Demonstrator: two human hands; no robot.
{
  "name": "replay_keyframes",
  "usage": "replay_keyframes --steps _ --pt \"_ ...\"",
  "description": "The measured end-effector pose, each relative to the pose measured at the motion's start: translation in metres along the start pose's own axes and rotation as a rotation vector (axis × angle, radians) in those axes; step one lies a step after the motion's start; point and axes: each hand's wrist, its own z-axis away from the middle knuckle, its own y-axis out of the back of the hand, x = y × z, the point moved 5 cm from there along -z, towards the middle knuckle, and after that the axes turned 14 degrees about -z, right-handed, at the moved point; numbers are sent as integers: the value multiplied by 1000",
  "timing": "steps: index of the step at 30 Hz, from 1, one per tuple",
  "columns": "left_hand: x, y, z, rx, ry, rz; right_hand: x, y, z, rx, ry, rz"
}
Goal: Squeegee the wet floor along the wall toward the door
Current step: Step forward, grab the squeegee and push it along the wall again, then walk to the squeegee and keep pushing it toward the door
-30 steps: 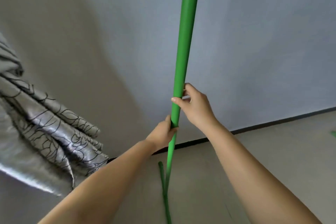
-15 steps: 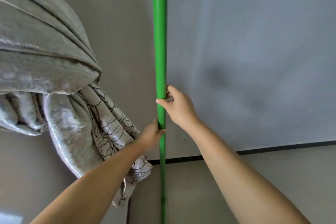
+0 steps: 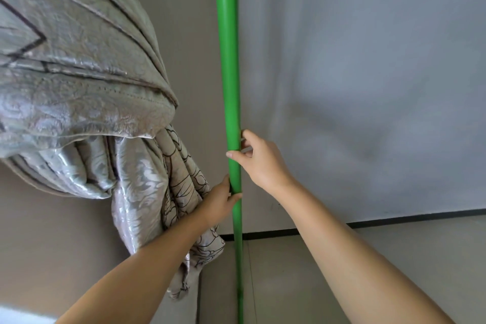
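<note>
A long green squeegee handle (image 3: 228, 60) runs nearly upright through the middle of the view, from the top edge down to the bottom edge. My right hand (image 3: 259, 159) grips it from the right, thumb across the front. Just below, my left hand (image 3: 219, 204) wraps it from the left. The squeegee's blade is out of view below the frame. The grey tiled floor (image 3: 328, 265) meets the pale wall (image 3: 368, 73) at a dark baseboard (image 3: 394, 219).
A bunched silver-grey patterned curtain (image 3: 86, 102) hangs at the left, its lower folds close to my left hand and reaching down to the floor. A room corner lies just behind the handle. Open floor stretches to the right along the wall.
The view has swung left: the curtain now fills much more of the left side and the handle stands straighter. Both hands keep the same grip on the handle.
</note>
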Motion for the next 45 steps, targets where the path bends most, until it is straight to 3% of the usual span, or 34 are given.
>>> replay_keyframes --steps 10,17,20,29,34,45 --pt "10 -2 16 24 65 154 5 -1 27 -9 -79 -133" --pt "30 -5 79 212 -11 253 50 64 144 39 -232 -202" --pt "45 -35 117 138 -81 284 81 91 225 167 -300 -226" --pt "97 -144 212 -349 -264 243 127 139 472 659 -632 -299" --pt "151 -209 236 -416 -294 203 137 165 558 932 -714 -365" --pt "332 -352 217 -555 -417 229 173 313 648 1290 -670 -342"
